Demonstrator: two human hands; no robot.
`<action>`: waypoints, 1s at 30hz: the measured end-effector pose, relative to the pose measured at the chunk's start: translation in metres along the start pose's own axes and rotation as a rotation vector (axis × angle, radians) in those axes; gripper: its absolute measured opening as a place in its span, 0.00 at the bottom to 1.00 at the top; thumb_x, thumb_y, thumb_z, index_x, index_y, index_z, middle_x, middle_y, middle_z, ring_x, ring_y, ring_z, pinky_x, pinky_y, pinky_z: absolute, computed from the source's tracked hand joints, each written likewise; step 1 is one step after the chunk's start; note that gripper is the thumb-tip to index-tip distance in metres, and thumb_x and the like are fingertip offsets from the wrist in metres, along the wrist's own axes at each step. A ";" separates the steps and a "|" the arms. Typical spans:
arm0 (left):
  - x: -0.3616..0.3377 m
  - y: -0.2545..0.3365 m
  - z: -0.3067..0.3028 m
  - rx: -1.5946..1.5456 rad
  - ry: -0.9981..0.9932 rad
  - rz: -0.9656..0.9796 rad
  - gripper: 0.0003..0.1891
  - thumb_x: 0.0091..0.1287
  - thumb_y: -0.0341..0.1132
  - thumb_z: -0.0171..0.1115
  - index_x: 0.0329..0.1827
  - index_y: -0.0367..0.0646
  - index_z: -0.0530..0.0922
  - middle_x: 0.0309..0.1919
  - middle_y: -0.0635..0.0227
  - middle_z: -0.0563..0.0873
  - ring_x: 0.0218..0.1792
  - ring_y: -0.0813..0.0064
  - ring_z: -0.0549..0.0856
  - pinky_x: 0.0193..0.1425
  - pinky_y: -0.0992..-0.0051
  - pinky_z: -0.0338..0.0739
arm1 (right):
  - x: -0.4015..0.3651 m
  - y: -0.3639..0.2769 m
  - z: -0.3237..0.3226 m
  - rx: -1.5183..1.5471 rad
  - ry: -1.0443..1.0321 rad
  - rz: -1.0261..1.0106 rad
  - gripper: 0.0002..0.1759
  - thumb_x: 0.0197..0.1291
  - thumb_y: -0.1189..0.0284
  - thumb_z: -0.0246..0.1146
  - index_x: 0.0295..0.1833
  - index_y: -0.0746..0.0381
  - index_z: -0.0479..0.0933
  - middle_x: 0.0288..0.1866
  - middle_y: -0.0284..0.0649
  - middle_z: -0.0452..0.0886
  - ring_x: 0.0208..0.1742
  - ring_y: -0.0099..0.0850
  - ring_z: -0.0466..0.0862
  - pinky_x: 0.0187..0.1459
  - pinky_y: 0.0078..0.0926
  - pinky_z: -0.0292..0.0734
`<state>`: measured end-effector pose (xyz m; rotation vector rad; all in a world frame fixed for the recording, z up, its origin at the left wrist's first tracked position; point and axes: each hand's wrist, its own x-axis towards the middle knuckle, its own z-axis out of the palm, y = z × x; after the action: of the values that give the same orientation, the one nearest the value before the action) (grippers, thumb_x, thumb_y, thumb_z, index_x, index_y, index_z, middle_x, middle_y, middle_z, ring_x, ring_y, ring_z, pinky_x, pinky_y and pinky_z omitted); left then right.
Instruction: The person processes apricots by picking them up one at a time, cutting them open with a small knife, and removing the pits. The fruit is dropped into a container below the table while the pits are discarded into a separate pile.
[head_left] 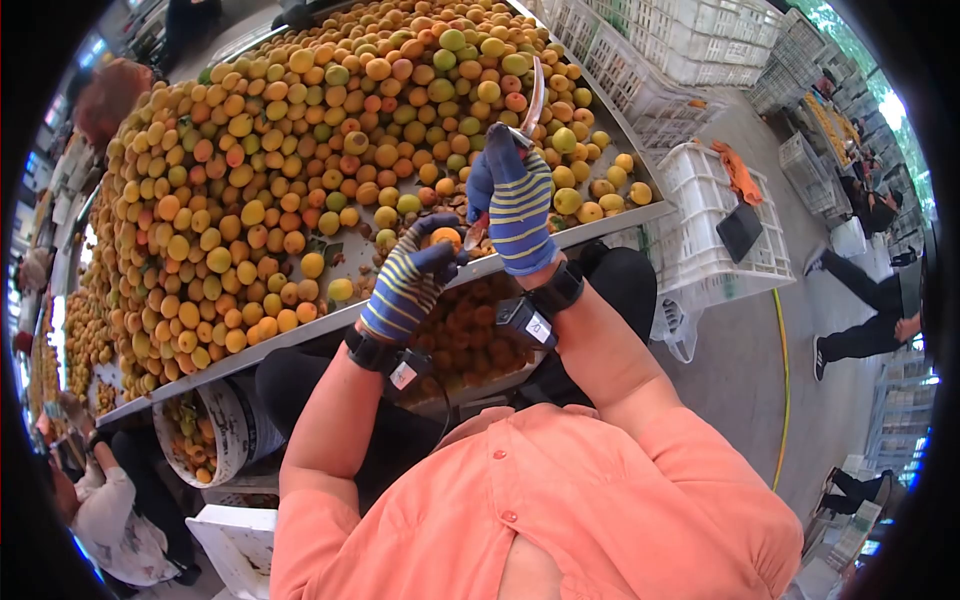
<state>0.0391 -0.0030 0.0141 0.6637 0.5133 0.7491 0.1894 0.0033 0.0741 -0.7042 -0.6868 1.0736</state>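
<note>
My left hand, in a blue and yellow striped glove, grips an orange apricot at its fingertips. My right hand, in the same kind of glove, holds a small curved knife with the blade pointing up and away. Both hands meet just above the front edge of a long metal table heaped with yellow, orange and green apricots. A dark band with a small device sits on each wrist.
A crate of cut apricots rests under the table by my knees. A bucket of fruit stands at the lower left, beside another person. White plastic crates are stacked to the right. People walk at far right.
</note>
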 end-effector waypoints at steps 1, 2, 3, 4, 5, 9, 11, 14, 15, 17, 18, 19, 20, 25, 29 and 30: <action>-0.001 -0.001 0.006 0.014 0.012 -0.001 0.20 0.61 0.29 0.61 0.57 0.40 0.72 0.37 0.69 0.79 0.34 0.80 0.80 0.37 0.84 0.76 | -0.001 -0.002 0.006 -0.026 0.013 -0.031 0.18 0.66 0.58 0.60 0.28 0.57 0.70 0.14 0.24 0.65 0.13 0.14 0.64 0.15 0.14 0.54; -0.003 -0.002 0.012 0.027 0.025 0.000 0.20 0.61 0.29 0.62 0.57 0.39 0.72 0.37 0.69 0.79 0.33 0.80 0.80 0.36 0.84 0.76 | -0.003 -0.002 0.008 -0.099 -0.007 -0.068 0.18 0.66 0.57 0.60 0.28 0.56 0.71 0.14 0.23 0.64 0.14 0.13 0.62 0.15 0.14 0.53; -0.005 -0.002 0.014 0.040 0.040 0.001 0.20 0.61 0.29 0.62 0.57 0.39 0.71 0.36 0.69 0.79 0.33 0.80 0.80 0.36 0.84 0.75 | -0.003 -0.002 0.010 -0.139 0.006 -0.074 0.19 0.66 0.57 0.59 0.27 0.57 0.70 0.14 0.24 0.65 0.14 0.14 0.63 0.16 0.15 0.54; -0.004 -0.006 0.008 0.057 0.039 -0.010 0.20 0.62 0.30 0.63 0.57 0.39 0.71 0.39 0.67 0.80 0.34 0.81 0.81 0.36 0.84 0.76 | -0.003 -0.002 0.012 -0.177 0.018 -0.080 0.20 0.67 0.56 0.58 0.25 0.57 0.69 0.14 0.26 0.66 0.14 0.15 0.64 0.16 0.16 0.54; -0.004 -0.007 0.006 0.056 0.042 0.005 0.20 0.62 0.30 0.63 0.57 0.38 0.71 0.39 0.67 0.81 0.33 0.80 0.81 0.36 0.84 0.76 | -0.004 -0.001 0.014 -0.215 0.030 -0.086 0.22 0.68 0.56 0.56 0.24 0.57 0.68 0.14 0.27 0.67 0.14 0.17 0.65 0.17 0.17 0.55; -0.004 -0.008 0.008 0.044 0.071 0.068 0.19 0.64 0.29 0.61 0.57 0.39 0.71 0.38 0.65 0.82 0.31 0.80 0.81 0.33 0.85 0.76 | -0.011 0.004 0.018 -0.154 0.022 -0.143 0.14 0.64 0.59 0.62 0.32 0.57 0.74 0.18 0.20 0.68 0.18 0.10 0.65 0.19 0.11 0.58; -0.004 -0.006 0.008 0.028 0.084 0.107 0.19 0.64 0.28 0.60 0.58 0.39 0.71 0.37 0.66 0.82 0.31 0.80 0.81 0.31 0.85 0.76 | -0.012 0.004 0.017 -0.170 0.024 -0.127 0.13 0.63 0.60 0.63 0.34 0.58 0.75 0.19 0.21 0.70 0.20 0.10 0.69 0.21 0.11 0.62; -0.003 -0.008 0.010 -0.001 0.104 0.152 0.18 0.65 0.27 0.59 0.57 0.39 0.72 0.36 0.66 0.83 0.29 0.81 0.81 0.28 0.86 0.75 | -0.011 0.005 0.019 -0.213 0.053 -0.119 0.12 0.63 0.61 0.64 0.35 0.59 0.76 0.21 0.22 0.73 0.22 0.11 0.72 0.22 0.12 0.65; -0.003 -0.009 0.011 0.010 0.114 0.157 0.17 0.65 0.28 0.59 0.57 0.40 0.72 0.36 0.67 0.83 0.30 0.81 0.81 0.29 0.85 0.76 | -0.010 0.008 0.018 -0.250 0.052 -0.122 0.12 0.63 0.62 0.64 0.35 0.59 0.76 0.21 0.23 0.74 0.22 0.11 0.72 0.22 0.12 0.66; -0.003 -0.011 0.011 0.032 0.135 0.167 0.16 0.67 0.28 0.58 0.57 0.40 0.72 0.37 0.68 0.83 0.30 0.82 0.82 0.30 0.84 0.77 | -0.010 0.012 0.018 -0.316 0.058 -0.161 0.12 0.63 0.63 0.64 0.36 0.61 0.77 0.22 0.24 0.75 0.23 0.11 0.73 0.23 0.12 0.66; -0.002 -0.013 0.010 0.059 0.150 0.180 0.16 0.67 0.28 0.57 0.57 0.40 0.72 0.37 0.68 0.83 0.30 0.82 0.81 0.30 0.84 0.77 | -0.011 0.015 0.021 -0.345 0.064 -0.197 0.11 0.62 0.64 0.64 0.37 0.61 0.77 0.23 0.24 0.75 0.23 0.11 0.73 0.23 0.12 0.66; -0.002 -0.014 0.010 0.087 0.165 0.193 0.16 0.67 0.28 0.57 0.57 0.40 0.72 0.37 0.68 0.82 0.30 0.83 0.81 0.30 0.85 0.76 | -0.012 0.017 0.023 -0.372 0.071 -0.233 0.11 0.62 0.64 0.64 0.37 0.62 0.77 0.23 0.25 0.76 0.23 0.11 0.73 0.24 0.12 0.66; -0.001 -0.015 0.009 0.114 0.180 0.206 0.16 0.67 0.28 0.57 0.57 0.41 0.72 0.36 0.68 0.82 0.30 0.83 0.81 0.30 0.85 0.76 | -0.014 0.015 0.024 -0.381 0.060 -0.235 0.11 0.62 0.65 0.64 0.39 0.63 0.78 0.23 0.24 0.76 0.24 0.11 0.73 0.24 0.12 0.66; -0.002 -0.014 0.010 0.161 0.217 0.281 0.17 0.66 0.30 0.59 0.57 0.41 0.72 0.35 0.70 0.82 0.29 0.85 0.80 0.30 0.85 0.75 | -0.012 0.015 0.019 -0.413 0.105 -0.164 0.10 0.65 0.65 0.61 0.38 0.61 0.77 0.23 0.25 0.75 0.24 0.14 0.74 0.24 0.15 0.68; -0.026 -0.006 0.031 0.269 0.161 0.298 0.17 0.70 0.34 0.55 0.61 0.43 0.69 0.51 0.68 0.77 0.51 0.75 0.78 0.56 0.74 0.74 | -0.007 0.049 0.013 -0.597 0.177 -0.154 0.08 0.65 0.67 0.59 0.37 0.60 0.77 0.24 0.25 0.74 0.25 0.16 0.74 0.28 0.16 0.70; -0.027 -0.013 0.019 0.323 0.141 0.292 0.19 0.69 0.36 0.56 0.61 0.42 0.69 0.51 0.66 0.77 0.50 0.73 0.78 0.55 0.73 0.75 | -0.005 0.058 0.013 -0.480 0.192 -0.119 0.08 0.65 0.68 0.59 0.37 0.60 0.77 0.24 0.25 0.74 0.26 0.17 0.74 0.28 0.17 0.70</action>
<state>0.0401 -0.0372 0.0235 1.0052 0.6834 1.0029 0.1471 0.0190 0.0350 -1.1473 -0.8174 0.7225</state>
